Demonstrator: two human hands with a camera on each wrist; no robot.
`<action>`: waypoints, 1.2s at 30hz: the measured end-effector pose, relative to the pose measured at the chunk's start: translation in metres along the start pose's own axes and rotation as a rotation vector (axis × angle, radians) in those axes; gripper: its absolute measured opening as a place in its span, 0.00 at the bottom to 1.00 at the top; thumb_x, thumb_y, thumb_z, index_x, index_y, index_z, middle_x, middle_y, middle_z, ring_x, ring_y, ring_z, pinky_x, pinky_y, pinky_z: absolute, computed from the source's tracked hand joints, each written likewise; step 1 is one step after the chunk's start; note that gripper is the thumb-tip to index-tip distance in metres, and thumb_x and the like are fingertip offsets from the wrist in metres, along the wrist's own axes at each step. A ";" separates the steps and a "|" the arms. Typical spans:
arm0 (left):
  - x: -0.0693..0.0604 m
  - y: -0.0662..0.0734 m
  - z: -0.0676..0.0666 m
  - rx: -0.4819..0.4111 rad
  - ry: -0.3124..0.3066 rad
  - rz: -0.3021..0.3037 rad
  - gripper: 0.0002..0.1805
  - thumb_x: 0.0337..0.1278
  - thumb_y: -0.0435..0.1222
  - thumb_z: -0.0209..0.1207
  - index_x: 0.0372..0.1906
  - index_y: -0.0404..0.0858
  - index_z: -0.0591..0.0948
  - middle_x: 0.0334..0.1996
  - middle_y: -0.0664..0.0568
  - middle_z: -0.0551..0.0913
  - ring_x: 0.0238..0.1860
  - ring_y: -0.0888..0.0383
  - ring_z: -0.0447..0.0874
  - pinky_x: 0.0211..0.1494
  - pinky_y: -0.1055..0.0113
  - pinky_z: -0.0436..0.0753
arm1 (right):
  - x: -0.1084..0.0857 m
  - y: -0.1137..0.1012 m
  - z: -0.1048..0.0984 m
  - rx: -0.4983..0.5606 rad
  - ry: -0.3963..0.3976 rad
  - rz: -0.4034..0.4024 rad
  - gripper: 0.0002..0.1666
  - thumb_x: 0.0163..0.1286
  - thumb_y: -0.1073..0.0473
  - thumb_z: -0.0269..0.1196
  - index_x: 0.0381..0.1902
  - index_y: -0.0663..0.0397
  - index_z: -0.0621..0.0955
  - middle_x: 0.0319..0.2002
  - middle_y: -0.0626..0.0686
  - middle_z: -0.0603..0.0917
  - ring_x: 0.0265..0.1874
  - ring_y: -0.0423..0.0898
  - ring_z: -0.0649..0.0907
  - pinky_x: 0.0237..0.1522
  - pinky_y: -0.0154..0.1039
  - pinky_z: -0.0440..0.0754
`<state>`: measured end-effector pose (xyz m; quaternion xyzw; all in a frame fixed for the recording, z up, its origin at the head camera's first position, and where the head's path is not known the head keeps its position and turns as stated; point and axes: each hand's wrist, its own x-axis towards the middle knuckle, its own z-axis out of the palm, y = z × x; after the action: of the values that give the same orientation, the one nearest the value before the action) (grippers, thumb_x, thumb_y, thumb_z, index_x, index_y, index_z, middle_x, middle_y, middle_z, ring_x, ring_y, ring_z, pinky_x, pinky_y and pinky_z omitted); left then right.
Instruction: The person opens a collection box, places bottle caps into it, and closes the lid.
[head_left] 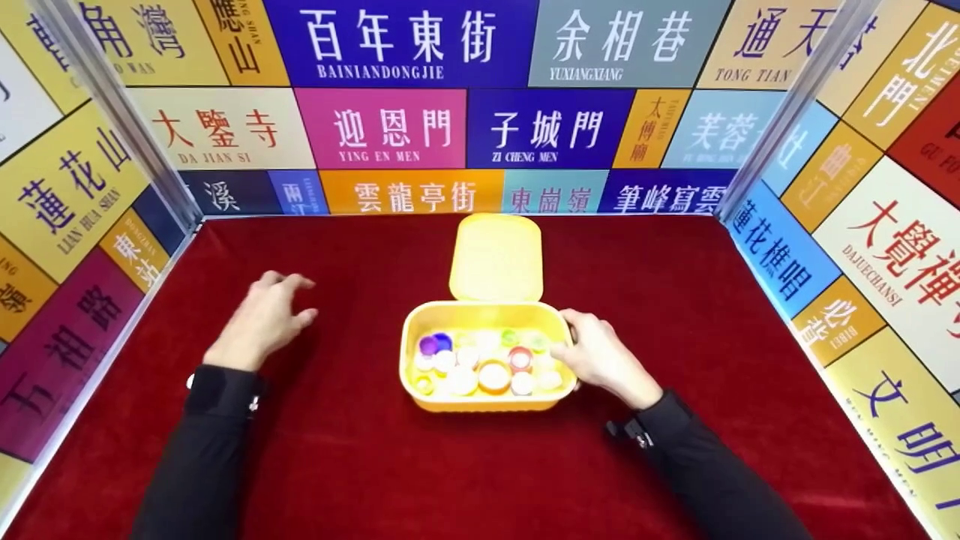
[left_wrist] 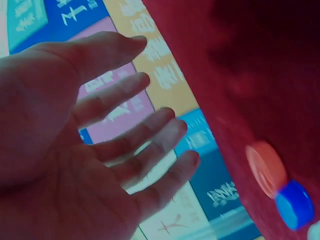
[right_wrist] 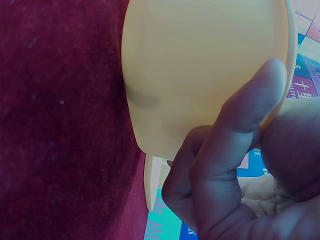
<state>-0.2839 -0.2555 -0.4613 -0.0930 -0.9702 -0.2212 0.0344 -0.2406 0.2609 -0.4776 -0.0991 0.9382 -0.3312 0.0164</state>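
A yellow plastic box (head_left: pixel 491 405) stands in the middle of the red cloth, holding several bottle caps, among them purple, white and green ones and an orange-rimmed cap (head_left: pixel 495 376). Its yellow lid (head_left: pixel 496 259) lies folded back behind it. My right hand (head_left: pixel 606 358) grips the box's right wall; in the right wrist view, fingers (right_wrist: pixel 220 150) press against the outer side. Off to the left, my left hand (head_left: pixel 262 319) hovers with relaxed, spread fingers and holds nothing. In the left wrist view, an orange cap (left_wrist: pixel 266 169) and a blue cap (left_wrist: pixel 295 205) appear by the cloth.
Red cloth (head_left: pixel 337 465) covers the table. Printed panels (head_left: pixel 390 127) with place names wall in the back and both sides, with metal posts (head_left: pixel 795 105) at the corners. A small white thing (head_left: pixel 190 381) shows beside the left sleeve; its kind is unclear.
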 end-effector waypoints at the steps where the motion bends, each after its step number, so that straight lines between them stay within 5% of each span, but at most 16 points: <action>1: 0.000 -0.005 -0.001 0.003 -0.025 -0.029 0.29 0.77 0.37 0.71 0.75 0.29 0.82 0.69 0.18 0.76 0.71 0.18 0.74 0.76 0.23 0.79 | 0.000 0.000 0.000 0.000 0.001 -0.001 0.27 0.73 0.63 0.72 0.69 0.60 0.87 0.51 0.60 0.95 0.46 0.55 0.94 0.48 0.47 0.93; 5: -0.002 -0.023 -0.004 0.027 -0.131 -0.122 0.32 0.78 0.37 0.70 0.79 0.27 0.78 0.71 0.15 0.72 0.71 0.14 0.69 0.75 0.19 0.78 | 0.000 0.000 0.000 0.006 -0.001 0.001 0.28 0.72 0.63 0.72 0.69 0.61 0.87 0.50 0.61 0.95 0.43 0.55 0.94 0.43 0.44 0.94; 8: -0.004 -0.034 -0.006 0.050 -0.163 -0.130 0.31 0.77 0.34 0.68 0.78 0.26 0.79 0.68 0.14 0.74 0.68 0.13 0.73 0.73 0.19 0.79 | -0.001 -0.001 0.000 0.008 -0.003 0.002 0.29 0.72 0.64 0.72 0.70 0.61 0.87 0.50 0.61 0.95 0.43 0.55 0.94 0.42 0.43 0.93; 14: -0.007 -0.044 -0.006 0.046 -0.089 -0.089 0.21 0.68 0.24 0.65 0.64 0.25 0.87 0.59 0.18 0.81 0.62 0.19 0.82 0.71 0.27 0.83 | -0.001 -0.001 -0.001 0.014 -0.009 0.016 0.28 0.73 0.64 0.72 0.70 0.60 0.87 0.50 0.60 0.95 0.44 0.54 0.94 0.43 0.43 0.93; 23: -0.007 -0.044 -0.007 0.071 -0.043 -0.060 0.09 0.64 0.23 0.69 0.47 0.26 0.89 0.48 0.23 0.85 0.54 0.25 0.84 0.62 0.30 0.87 | -0.001 -0.001 0.000 -0.001 0.004 0.001 0.27 0.71 0.64 0.71 0.68 0.59 0.88 0.47 0.58 0.95 0.46 0.53 0.92 0.49 0.44 0.90; 36: -0.005 -0.034 -0.005 0.039 0.001 0.001 0.09 0.68 0.24 0.71 0.50 0.25 0.89 0.49 0.24 0.88 0.55 0.25 0.85 0.63 0.30 0.86 | 0.000 0.001 0.000 -0.019 0.011 -0.017 0.27 0.71 0.64 0.72 0.67 0.60 0.88 0.48 0.58 0.95 0.47 0.54 0.92 0.52 0.48 0.90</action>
<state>-0.2857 -0.2886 -0.4713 -0.0927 -0.9742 -0.2024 0.0366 -0.2405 0.2613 -0.4784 -0.1057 0.9405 -0.3228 0.0074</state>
